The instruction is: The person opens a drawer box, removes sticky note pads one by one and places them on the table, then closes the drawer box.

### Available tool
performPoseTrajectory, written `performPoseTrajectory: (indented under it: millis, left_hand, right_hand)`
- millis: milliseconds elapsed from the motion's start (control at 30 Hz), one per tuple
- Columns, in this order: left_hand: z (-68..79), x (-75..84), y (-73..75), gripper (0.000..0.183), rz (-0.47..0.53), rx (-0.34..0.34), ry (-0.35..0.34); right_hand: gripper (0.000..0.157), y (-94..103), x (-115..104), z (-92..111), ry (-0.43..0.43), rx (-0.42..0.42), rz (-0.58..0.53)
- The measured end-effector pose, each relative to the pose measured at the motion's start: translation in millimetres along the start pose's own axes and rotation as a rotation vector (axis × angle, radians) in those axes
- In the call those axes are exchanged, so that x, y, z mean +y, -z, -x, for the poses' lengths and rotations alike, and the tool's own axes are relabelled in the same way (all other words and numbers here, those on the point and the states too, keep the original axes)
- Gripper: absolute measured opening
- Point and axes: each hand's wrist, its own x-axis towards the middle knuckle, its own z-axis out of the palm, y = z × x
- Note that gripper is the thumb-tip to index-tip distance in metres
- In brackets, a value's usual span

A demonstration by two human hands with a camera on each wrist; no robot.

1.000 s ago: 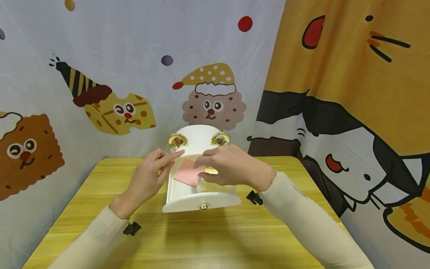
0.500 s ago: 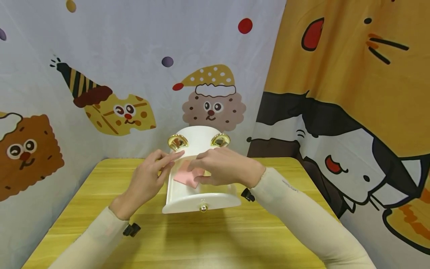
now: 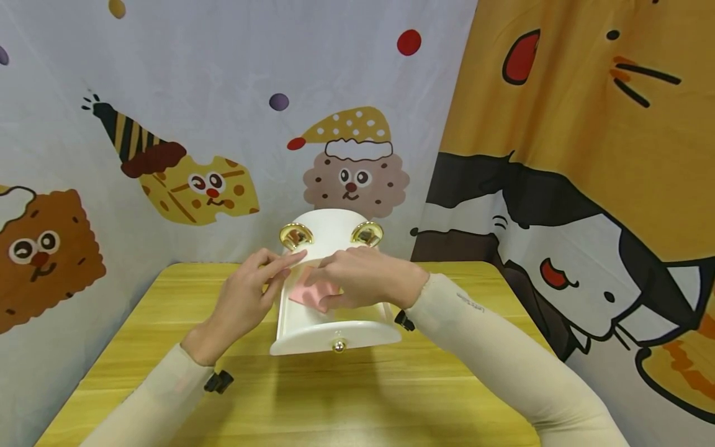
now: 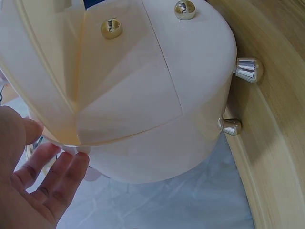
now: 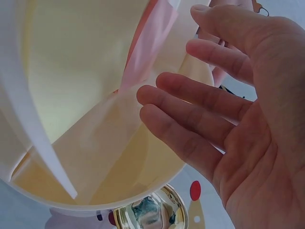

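A white rounded drawer box [image 3: 331,225] with gold ear-like trims stands on the table, its upper drawer [image 3: 304,340] pulled out toward me. Inside that drawer lies a folded-looking piece of pink paper [image 3: 300,293]. My left hand [image 3: 240,304] holds the box's left side; the left wrist view has the thumb and fingers [image 4: 78,164] at either side of the rim. Over the drawer is my right hand [image 3: 368,276], covering part of the pink paper. The right wrist view shows its fingers [image 5: 190,143] spread and fairly straight beside the paper [image 5: 151,50], with nothing visibly pinched.
A gold knob [image 3: 339,345] sits on the drawer's front. Lower down the box are more gold knobs [image 4: 185,9] and gold feet [image 4: 249,70]. The wooden table [image 3: 324,403] ends at a printed cloth backdrop [image 3: 234,62] behind the box.
My right hand has shifted left over the pink paper, covering more of it, and the paper looks slightly bent. My left hand and the box have stayed in place.
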Motion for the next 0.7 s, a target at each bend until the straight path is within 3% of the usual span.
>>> performPoseTrajectory:
  millis: [500, 700]
  left_hand:
    - [-0.6, 0.7, 0.8, 0.053, -0.017, -0.015, 0.011]
    - [-0.2, 1.3, 0.5, 0.054, -0.01, -0.007, 0.011]
  right_hand:
    - [0.037, -4.7, -2.0, -8.1, 0.03, -0.039, 0.041]
    - [0.022, -8.0, -3.9, -9.6, 0.034, -0.019, 0.092]
